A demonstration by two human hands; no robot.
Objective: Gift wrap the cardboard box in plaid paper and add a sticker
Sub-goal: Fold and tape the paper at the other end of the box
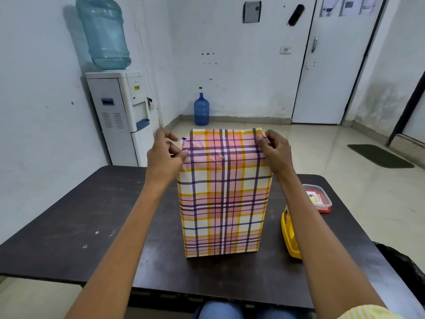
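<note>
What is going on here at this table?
A person is gift wrapping a tall box standing on the dark table. Plaid paper covers the side facing the camera. The left hand and the right hand each pinch the paper at a top corner, where the end looks unfinished. No sticker shows yet.

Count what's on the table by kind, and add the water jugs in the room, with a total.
Plaid-wrapped box: 1
Plastic containers: 2, the yellow container and the red-trimmed container
Water jugs: 2, the dispenser jug and the floor jug
Total: 5
</note>
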